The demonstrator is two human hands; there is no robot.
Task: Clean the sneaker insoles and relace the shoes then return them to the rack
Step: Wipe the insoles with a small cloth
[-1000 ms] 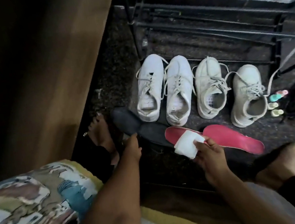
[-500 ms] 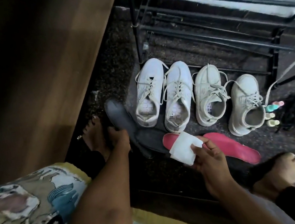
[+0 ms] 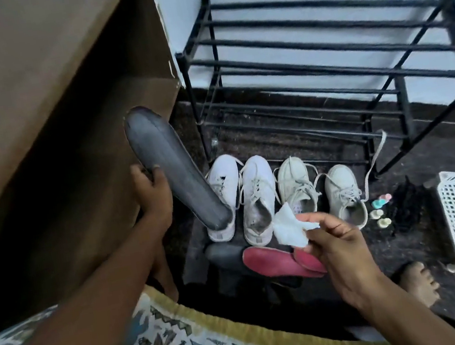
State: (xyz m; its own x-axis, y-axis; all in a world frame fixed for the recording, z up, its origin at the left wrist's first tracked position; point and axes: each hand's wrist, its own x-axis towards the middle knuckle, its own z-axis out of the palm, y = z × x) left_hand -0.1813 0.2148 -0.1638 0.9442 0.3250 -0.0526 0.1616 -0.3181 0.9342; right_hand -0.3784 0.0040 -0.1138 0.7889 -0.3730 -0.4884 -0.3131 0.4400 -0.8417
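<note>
Dark floor (image 3: 443,154) and black rack (image 3: 319,45) against the wall, from the head view; might slip the grey insole (image 3: 172,175) out of a left hand (image 3: 152,191) gripping only its edge, knocking the white sneakers (image 3: 257,194) just in front of the rack; might drop the crumpled wipe (image 3: 288,227), merely pinched in the right hand (image 3: 335,247), onto the floor and soil it; held up left of the rack, that insole, apart from the wipe; farther out from the rack, red insoles (image 3: 274,263) beside a dark insole (image 3: 221,253).
</note>
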